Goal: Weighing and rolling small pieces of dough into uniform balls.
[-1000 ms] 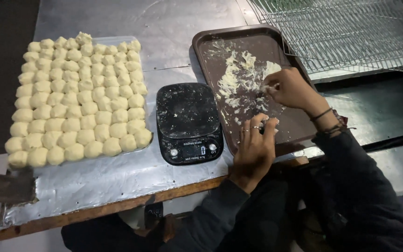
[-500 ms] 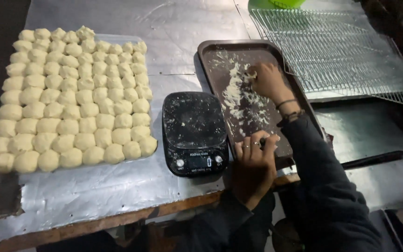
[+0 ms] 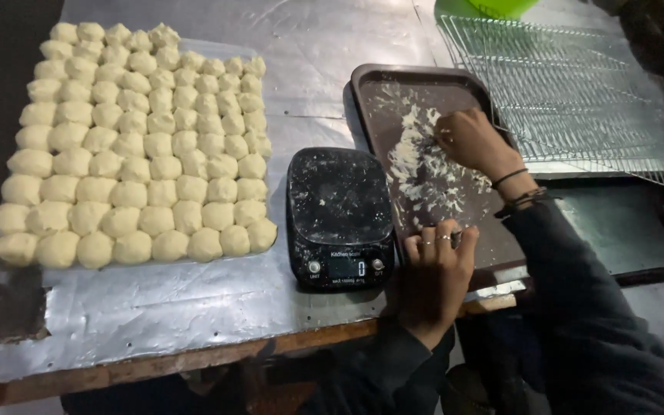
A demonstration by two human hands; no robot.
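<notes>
A brown baking tray lies right of centre, smeared with white dough scraps. My left hand grips the tray's near edge, fingers curled over the rim, with rings on two fingers. My right hand rests on the tray's far half, its bent fingertips pressing into the scraps. Whether it holds anything is hidden by the fingers. Dark bands circle that wrist, and both arms wear dark sleeves.
A black digital kitchen scale stands just left of the tray. Several rows of pale dough balls fill the left of the foil-covered table. A wire cooling rack lies at the right, a green bowl behind it.
My right hand has slid across the tray through the scraps, from its right side toward the far middle. My left hand has kept its hold on the near edge.
</notes>
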